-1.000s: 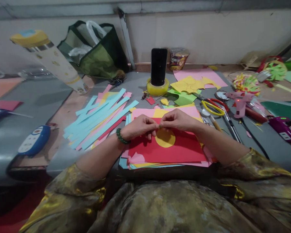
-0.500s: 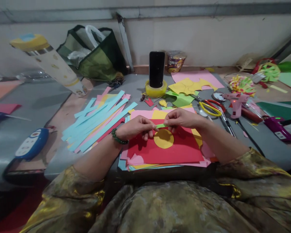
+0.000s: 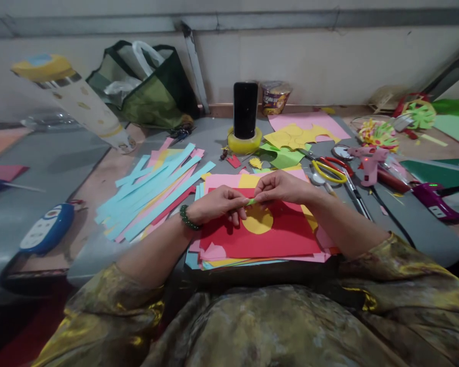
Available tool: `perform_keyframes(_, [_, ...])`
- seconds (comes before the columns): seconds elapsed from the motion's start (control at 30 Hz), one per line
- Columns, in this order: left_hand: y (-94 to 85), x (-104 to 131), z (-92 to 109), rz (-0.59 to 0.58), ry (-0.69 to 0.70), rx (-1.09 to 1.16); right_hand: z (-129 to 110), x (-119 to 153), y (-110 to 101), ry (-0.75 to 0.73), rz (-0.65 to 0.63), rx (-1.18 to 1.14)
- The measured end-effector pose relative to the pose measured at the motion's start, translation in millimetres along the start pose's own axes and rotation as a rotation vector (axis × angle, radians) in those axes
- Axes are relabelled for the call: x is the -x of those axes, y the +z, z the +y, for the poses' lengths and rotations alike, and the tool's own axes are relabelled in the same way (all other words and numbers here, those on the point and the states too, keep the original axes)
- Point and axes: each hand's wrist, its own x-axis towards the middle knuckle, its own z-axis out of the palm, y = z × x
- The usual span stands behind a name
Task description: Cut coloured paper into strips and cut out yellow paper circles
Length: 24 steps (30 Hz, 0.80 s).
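L hand (image 3: 218, 203) & R hand (image 3: 281, 186) pinched a small green paper strip (image 3: 251, 202) between fingertips, long axis left-right, over red sheet (image 3: 275, 237) near table's front edge.

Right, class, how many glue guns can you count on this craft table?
2. A pink glue gun stands right of the yellow-handled scissors; a purple glue gun lies nearer the table's right edge. More may be hidden among the clutter there.
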Motion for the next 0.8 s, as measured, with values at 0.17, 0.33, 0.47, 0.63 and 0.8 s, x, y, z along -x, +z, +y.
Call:
perform_keyframes(0.17, [-0.7,-0.8,-0.1,0.011,-0.012,0.001,3.0,-1.4,-0.4,-0.008,0.022,-0.017])
perform_keyframes(0.33, [-0.5,-0.4,-0.8,-0.001,-0.009,0.009,2.9,0.1,1.6,-0.040,0.054,0.051])
perform_keyframes(0.47, [3.7,-0.3,-0.1,0.040,0.018,0.006,3.4,1.1,6.3,-0.083,0.104,0.130])
perform_keyframes(0.63, [6.4,1.2,2.1,0.077,0.084,0.007,4.2,2.1,10.0,-0.128,0.140,0.157])
perform_keyframes(0.8, [-1.4,5.4,3.2,0.079,0.102,-0.037,-0.9,6.0,-5.3,-0.095,0.100,0.140])
